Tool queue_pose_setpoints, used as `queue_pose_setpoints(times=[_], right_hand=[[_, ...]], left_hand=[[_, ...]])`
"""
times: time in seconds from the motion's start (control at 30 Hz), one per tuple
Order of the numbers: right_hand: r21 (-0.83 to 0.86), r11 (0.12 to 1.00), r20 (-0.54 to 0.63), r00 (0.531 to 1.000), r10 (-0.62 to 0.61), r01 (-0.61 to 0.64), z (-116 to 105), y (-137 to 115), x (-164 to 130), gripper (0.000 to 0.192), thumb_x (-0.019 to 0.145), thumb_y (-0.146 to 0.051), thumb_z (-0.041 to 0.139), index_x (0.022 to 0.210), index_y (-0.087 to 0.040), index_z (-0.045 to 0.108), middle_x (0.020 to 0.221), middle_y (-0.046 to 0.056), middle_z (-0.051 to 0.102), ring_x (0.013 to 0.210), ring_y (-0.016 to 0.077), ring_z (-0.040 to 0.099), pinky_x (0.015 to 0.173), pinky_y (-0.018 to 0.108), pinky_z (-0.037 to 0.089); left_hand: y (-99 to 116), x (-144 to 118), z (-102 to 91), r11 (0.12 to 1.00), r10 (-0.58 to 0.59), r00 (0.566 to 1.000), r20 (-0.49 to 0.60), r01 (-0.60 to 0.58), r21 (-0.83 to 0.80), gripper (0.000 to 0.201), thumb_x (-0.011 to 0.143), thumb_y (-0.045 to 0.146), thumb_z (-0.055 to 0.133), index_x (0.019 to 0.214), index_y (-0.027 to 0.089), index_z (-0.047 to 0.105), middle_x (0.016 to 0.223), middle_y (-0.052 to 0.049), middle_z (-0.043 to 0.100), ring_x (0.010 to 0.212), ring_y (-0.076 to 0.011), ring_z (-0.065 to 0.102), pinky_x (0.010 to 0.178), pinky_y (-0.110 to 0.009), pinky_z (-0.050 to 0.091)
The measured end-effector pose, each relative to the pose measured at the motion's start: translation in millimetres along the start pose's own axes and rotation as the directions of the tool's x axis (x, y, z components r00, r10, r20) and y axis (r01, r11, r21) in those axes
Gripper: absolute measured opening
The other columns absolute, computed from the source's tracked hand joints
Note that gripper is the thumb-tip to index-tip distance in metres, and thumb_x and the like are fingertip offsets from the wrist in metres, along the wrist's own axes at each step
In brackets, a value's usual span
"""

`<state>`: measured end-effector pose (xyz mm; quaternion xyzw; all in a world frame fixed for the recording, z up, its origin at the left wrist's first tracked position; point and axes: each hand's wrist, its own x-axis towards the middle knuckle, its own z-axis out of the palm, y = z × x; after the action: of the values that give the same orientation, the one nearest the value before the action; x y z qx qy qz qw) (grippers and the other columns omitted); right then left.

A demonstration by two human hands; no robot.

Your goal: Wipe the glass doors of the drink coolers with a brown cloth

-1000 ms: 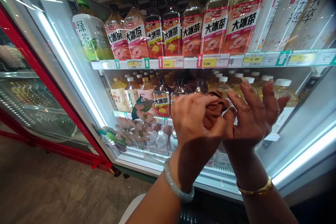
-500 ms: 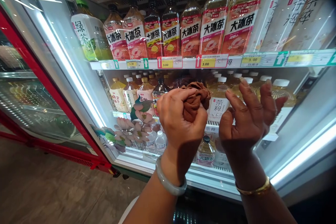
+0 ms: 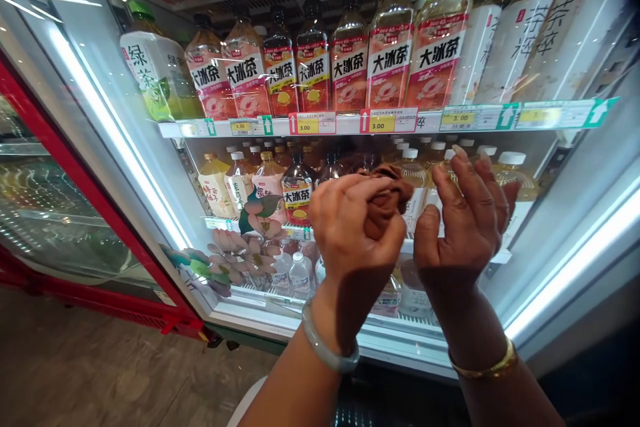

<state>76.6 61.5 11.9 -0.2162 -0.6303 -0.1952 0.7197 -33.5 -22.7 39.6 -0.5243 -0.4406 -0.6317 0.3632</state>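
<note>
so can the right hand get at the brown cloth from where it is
Probably yes. The right hand is open with fingers spread, right beside the brown cloth bunched in the left hand. Nothing lies between them; only the left hand's grip covers part of the cloth.

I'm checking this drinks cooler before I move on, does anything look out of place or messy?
Nothing on the shelves stands out: the bottles stand upright in rows behind their price tags. The only odd item is the crumpled brown cloth bunched in the left hand, with the right hand open beside it.

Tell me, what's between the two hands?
In the head view, a bunched brown cloth gripped by the left hand; the open right hand is just beside it.
</note>
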Motion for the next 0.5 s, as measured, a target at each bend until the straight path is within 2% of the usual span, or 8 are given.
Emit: queue_pose_setpoints(times=[0.1,0.2,0.33,0.43,0.5], right_hand=[[-0.013,1.0,0.037,0.999,0.004,-0.003,-7.7,1.5,4.0,0.049,0.097,-0.021,0.053,0.145,-0.025,0.061,0.15,0.008,0.063,0.146,0.0303,0.054,0.129,0.063,0.025],[0.011,1.0,0.042,0.999,-0.003,0.002,-10.1,1.9,5.8,0.047,0.099,-0.021,0.051,0.145,-0.024,0.06,0.149,0.009,0.064,0.147,0.0299,0.052,0.13,0.061,0.024],[0.12,0.993,-0.02,1.0,0.01,-0.008,-11.5,0.2,4.5,0.046,0.103,-0.018,0.047,0.147,-0.024,0.058,0.146,0.01,0.066,0.144,0.0271,0.056,0.13,0.061,0.026],[0.188,0.982,-0.031,0.999,0.016,-0.01,-18.1,0.5,5.2,0.051,0.1,-0.013,0.051,0.149,-0.027,0.054,0.148,0.01,0.064,0.141,0.0269,0.059,0.125,0.06,0.037],[0.184,0.983,-0.015,1.0,-0.018,0.021,-25.1,0.5,7.3,0.052,0.097,-0.011,0.052,0.146,-0.027,0.057,0.149,0.01,0.063,0.141,0.028,0.06,0.121,0.059,0.045]], left_hand=[[-0.3,3.5,1.6,0.999,-0.043,0.997,-0.059,0.044,0.015,0.025,0.085,0.019,0.067,0.109,0.025,0.068,0.108,-0.003,0.072,0.107,-0.0218,0.065,0.103,-0.042,0.048],[11.9,-3.4,10.2,0.999,-0.038,0.999,0.009,0.038,-0.018,0.026,0.084,0.021,0.071,0.109,0.024,0.069,0.109,-0.004,0.073,0.108,-0.0227,0.065,0.107,-0.044,0.046],[33.5,-14.6,22.4,0.992,-0.074,0.993,0.091,0.082,-0.091,0.025,0.083,0.019,0.073,0.108,0.025,0.071,0.11,-0.005,0.073,0.112,-0.0236,0.064,0.11,-0.044,0.045],[38.7,-14.5,26.1,0.987,-0.098,0.989,0.114,0.111,-0.113,0.027,0.082,0.018,0.071,0.108,0.025,0.071,0.111,-0.004,0.073,0.112,-0.0228,0.064,0.11,-0.043,0.046],[35.2,-10.6,26.5,0.989,-0.079,0.992,0.101,0.091,-0.119,0.027,0.083,0.019,0.07,0.109,0.025,0.07,0.111,-0.004,0.073,0.112,-0.0222,0.065,0.11,-0.042,0.045]])
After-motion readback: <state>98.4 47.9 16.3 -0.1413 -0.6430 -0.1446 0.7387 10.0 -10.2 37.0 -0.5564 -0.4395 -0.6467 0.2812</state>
